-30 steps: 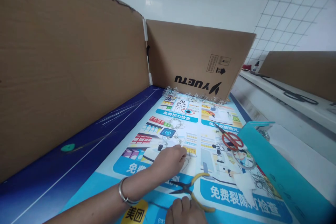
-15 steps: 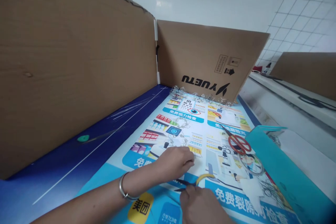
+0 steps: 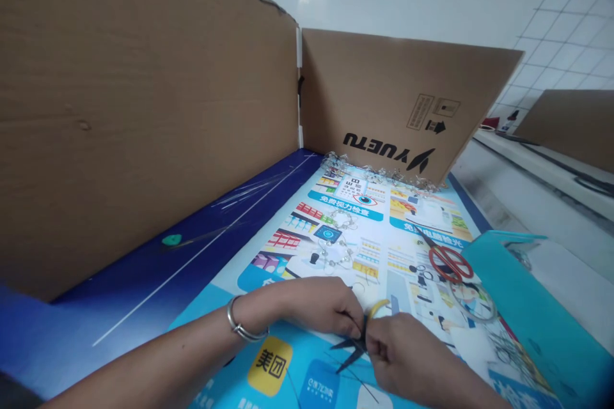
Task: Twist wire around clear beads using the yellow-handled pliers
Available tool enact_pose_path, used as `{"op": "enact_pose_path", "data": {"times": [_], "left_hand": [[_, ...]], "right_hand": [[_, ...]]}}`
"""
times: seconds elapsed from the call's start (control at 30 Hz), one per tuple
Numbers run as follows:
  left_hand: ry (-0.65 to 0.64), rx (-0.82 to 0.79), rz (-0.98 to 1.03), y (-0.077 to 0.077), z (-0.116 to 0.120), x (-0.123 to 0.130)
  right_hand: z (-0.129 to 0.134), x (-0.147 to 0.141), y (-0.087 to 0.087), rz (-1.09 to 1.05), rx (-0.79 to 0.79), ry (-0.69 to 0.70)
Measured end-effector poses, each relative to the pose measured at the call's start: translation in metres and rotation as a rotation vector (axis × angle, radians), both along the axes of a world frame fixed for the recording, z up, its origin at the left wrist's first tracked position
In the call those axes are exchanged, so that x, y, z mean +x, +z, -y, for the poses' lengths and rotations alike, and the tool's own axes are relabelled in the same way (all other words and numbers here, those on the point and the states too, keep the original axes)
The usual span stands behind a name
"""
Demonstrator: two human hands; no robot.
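The yellow-handled pliers (image 3: 355, 344) are gripped in the clenched fingers of the right hand (image 3: 403, 345), above the printed sheet (image 3: 220, 307), their tips spread. The fingers of the left hand (image 3: 326, 305) are curled close beside them; whether anything is pinched there cannot be told. Beaded wire loops (image 3: 337, 254) and red-handled scissors (image 3: 449, 263) are laid beyond.

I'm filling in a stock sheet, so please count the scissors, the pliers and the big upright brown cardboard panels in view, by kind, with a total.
Red-handled metal scissors: 1
Yellow-handled pliers with dark jaws: 1
Large brown cardboard panels, left, back and far right: 3
Total: 5
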State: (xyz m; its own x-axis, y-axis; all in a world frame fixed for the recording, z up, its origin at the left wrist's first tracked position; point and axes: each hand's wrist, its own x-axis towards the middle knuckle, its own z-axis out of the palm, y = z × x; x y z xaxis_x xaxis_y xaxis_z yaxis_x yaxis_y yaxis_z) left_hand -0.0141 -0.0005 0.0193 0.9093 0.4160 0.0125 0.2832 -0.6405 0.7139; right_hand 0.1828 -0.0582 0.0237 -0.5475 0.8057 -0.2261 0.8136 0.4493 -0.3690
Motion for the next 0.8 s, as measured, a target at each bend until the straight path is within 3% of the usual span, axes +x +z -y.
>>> {"op": "enact_pose_path", "data": {"times": [0.23, 0.37, 0.57, 0.63, 0.8], "left_hand": [[-0.040, -0.070, -0.021, -0.004, -0.001, 0.003], [0.014, 0.110, -0.011, 0.001, 0.003, 0.008], [0.102, 0.443, -0.088, 0.006, 0.009, 0.014], [0.114, 0.430, -0.100, 0.007, 0.009, 0.014], [0.083, 0.208, -0.111, 0.009, 0.010, 0.013]], "right_hand": [[-0.005, 0.001, 0.009, -0.050, -0.036, 0.016], [-0.007, 0.002, 0.007, -0.097, -0.039, 0.004], [-0.013, 0.006, 0.006, -0.265, -0.142, -0.130], [-0.014, 0.009, 0.008, -0.303, -0.167, -0.147], [-0.013, 0.011, 0.010, -0.291, -0.185, -0.073]]}}
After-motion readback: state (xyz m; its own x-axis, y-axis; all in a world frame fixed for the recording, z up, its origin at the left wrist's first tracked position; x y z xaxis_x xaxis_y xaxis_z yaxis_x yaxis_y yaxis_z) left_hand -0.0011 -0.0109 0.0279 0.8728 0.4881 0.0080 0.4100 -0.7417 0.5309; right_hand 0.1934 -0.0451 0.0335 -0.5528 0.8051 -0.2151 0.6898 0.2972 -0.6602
